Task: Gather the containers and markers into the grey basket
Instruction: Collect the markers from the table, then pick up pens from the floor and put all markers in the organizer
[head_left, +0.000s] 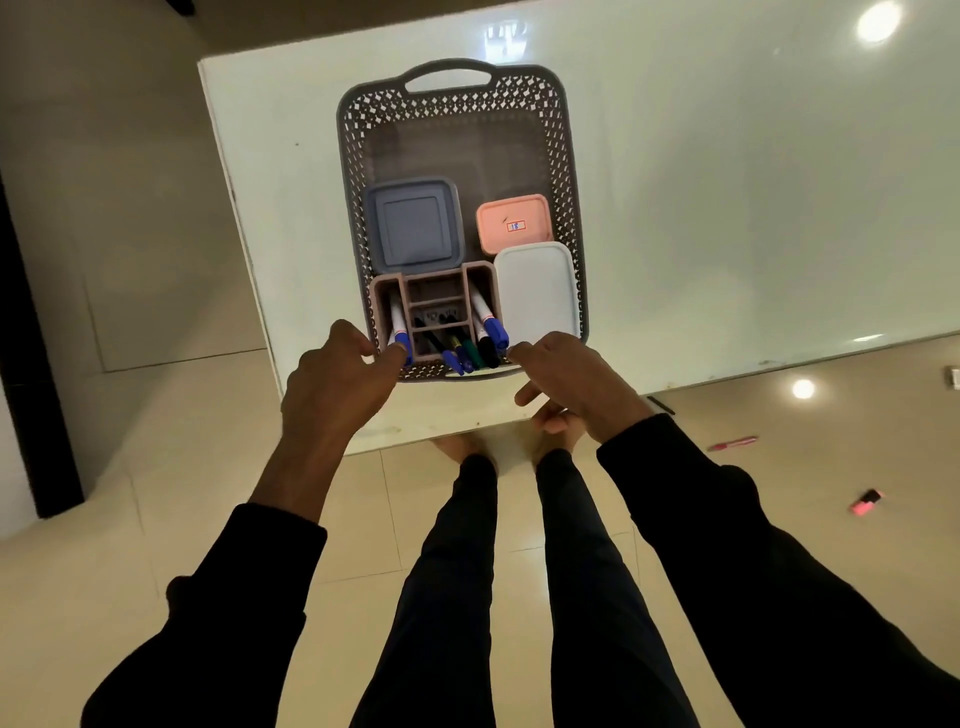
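Note:
The grey basket (563, 150) stands on the white table (727, 208). Inside it lie a grey-blue lidded container (414, 224), a pink lidded container (514, 222) with a small label, and a white lidded container (536, 291). A pink organiser (435, 291) at the basket's near end holds several markers (480, 345), mostly blue-capped. My left hand (340, 382) is at the organiser's near left corner, fingers curled by a blue marker cap. My right hand (569, 382) reaches to the organiser's near right corner, its fingertips beside the markers. Whether either hand grips anything is hidden.
The table's near edge runs just under my hands, with its left edge (234, 208) close to the basket. On the tiled floor to the right lie a pink pen (732, 443) and a pink highlighter (866, 502). My legs stand below the table edge.

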